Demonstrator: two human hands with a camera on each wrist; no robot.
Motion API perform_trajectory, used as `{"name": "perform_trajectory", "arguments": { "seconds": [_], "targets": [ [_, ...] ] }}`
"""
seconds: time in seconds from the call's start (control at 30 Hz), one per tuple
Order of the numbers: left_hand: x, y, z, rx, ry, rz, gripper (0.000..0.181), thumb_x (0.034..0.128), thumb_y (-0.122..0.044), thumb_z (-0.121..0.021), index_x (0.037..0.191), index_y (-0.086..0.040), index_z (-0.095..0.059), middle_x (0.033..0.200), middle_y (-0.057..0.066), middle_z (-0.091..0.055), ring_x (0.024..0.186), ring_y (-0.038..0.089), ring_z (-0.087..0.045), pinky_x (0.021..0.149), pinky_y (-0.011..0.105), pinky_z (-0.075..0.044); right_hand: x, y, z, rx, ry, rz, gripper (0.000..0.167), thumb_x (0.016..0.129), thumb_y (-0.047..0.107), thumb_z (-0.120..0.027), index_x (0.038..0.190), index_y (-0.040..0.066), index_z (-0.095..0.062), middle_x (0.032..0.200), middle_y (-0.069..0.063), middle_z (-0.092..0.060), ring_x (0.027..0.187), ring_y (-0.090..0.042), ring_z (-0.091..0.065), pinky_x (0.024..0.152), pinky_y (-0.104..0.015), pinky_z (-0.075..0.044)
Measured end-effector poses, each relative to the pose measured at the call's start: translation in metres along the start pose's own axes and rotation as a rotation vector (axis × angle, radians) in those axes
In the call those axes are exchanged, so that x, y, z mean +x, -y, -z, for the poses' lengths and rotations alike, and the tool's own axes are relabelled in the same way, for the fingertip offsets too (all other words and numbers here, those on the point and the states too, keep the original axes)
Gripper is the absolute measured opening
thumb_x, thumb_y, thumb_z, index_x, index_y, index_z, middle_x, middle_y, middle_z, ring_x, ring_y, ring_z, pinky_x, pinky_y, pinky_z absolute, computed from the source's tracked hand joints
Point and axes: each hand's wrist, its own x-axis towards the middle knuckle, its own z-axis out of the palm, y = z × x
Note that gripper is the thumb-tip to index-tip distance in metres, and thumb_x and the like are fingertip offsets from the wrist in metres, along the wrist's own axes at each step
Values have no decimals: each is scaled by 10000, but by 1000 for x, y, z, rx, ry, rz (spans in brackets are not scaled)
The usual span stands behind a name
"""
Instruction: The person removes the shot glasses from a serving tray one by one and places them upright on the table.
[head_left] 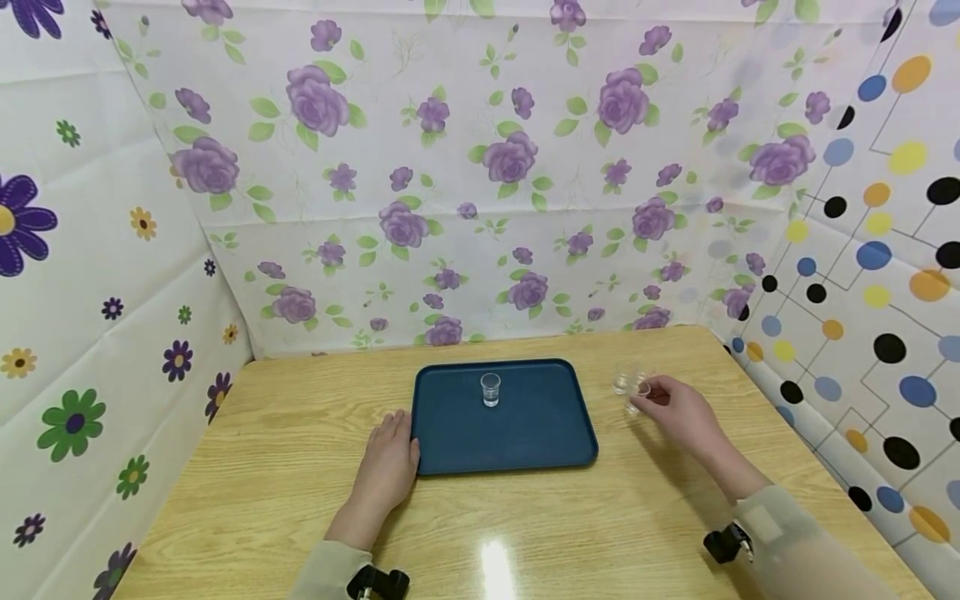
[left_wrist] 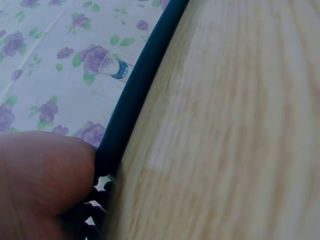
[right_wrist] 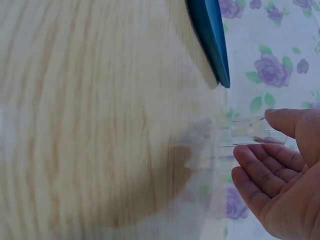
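A dark blue rectangular tray (head_left: 517, 437) lies on the wooden table, with one small clear shot glass (head_left: 491, 390) standing upright toward its back. Along the tray's left edge rests my left hand (head_left: 387, 462), its fingers extended and the thumb against the rim. Right of the tray, my right hand (head_left: 686, 417) pinches a clear shot glass (right_wrist: 242, 131) between thumb and fingers. Another clear glass (head_left: 621, 384) stands just left of the held one. Overlap and transparency make it hard to tell how many glasses are grouped there.
The wood-grain table (head_left: 300, 442) extends around the tray. A sheet with purple roses (head_left: 510, 158) hangs behind it. Patterned sheets flank the table, one with flowers (head_left: 75, 421) at left and one with coloured dots (head_left: 873, 254) at right.
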Motion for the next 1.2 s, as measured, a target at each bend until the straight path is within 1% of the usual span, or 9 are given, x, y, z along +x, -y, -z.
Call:
{"name": "perform_trajectory", "arguments": {
  "seconds": [0.1, 0.2, 0.5, 0.67, 0.9, 1.07, 1.13, 1.2],
  "targets": [
    [0, -1, 0, 0, 5, 2, 514, 1137, -87, -584, 1564, 179, -472, 1629, 374, -454, 1572, 527, -367, 1303, 653, -283, -1, -2, 0, -4, 0, 2, 412, 1098, 371, -726, 1302, 13, -714, 1213, -164, -757, 1129, -367, -724, 932, -555, -609],
    [0, -1, 0, -5, 10, 4, 510, 1141, -83, -577, 1565, 179, -470, 1633, 373, -449, 1575, 525, -362, 1305, 653, -279, -1, -4, 0, 1, 7, 3, 414, 1098, 380, -725, 1293, 15, -715, 1211, -163, -757, 1123, -361, -725, 923, -548, -613],
    [0, 0, 0, -3, 12, 3, 509, 1141, -85, -577, 1565, 175, -472, 1636, 373, -445, 1578, 525, -356, 1306, 651, -277, 0, -7, -2, 8, 17, 6, 433, 1100, 363, -726, 1325, -6, -704, 1233, -175, -749, 1137, -370, -720, 943, -555, -614],
    [0, -1, 0, -3, 4, 0, 506, 1136, -80, -585, 1559, 177, -479, 1632, 370, -453, 1572, 523, -369, 1303, 651, -285, -1, -8, -3, 2, 16, 6, 428, 1098, 362, -729, 1317, -5, -707, 1220, -174, -751, 1124, -364, -718, 920, -545, -615],
    [-1, -2, 2, -1, 8, 6, 499, 1143, -78, -576, 1561, 175, -479, 1636, 365, -452, 1576, 518, -366, 1306, 644, -283, -3, -11, -6, 11, 33, -13, 430, 1092, 358, -739, 1314, -9, -704, 1199, -160, -750, 1093, -326, -716, 863, -459, -612],
    [1, -1, 1, -6, 9, 6, 508, 1143, -88, -580, 1566, 172, -475, 1638, 365, -449, 1580, 518, -357, 1311, 642, -275, -2, -14, -8, 33, 34, -12, 429, 1091, 356, -742, 1309, -11, -704, 1199, -157, -748, 1089, -316, -718, 837, -407, -605],
    [1, -1, 0, -8, 6, 5, 507, 1141, -89, -582, 1563, 173, -478, 1636, 366, -451, 1578, 519, -361, 1309, 644, -278, -1, -15, -8, 39, 34, -9, 434, 1090, 350, -744, 1316, -18, -699, 1203, -161, -748, 1097, -323, -720, 847, -415, -613],
    [0, -1, -1, -9, 13, 9, 513, 1145, -95, -577, 1569, 173, -470, 1642, 364, -445, 1584, 514, -352, 1314, 640, -269, -1, -15, -8, 37, 35, -4, 470, 1090, 347, -746, 1354, -37, -682, 1217, -175, -745, 1113, -339, -720, 873, -445, -624]
  ]
}}
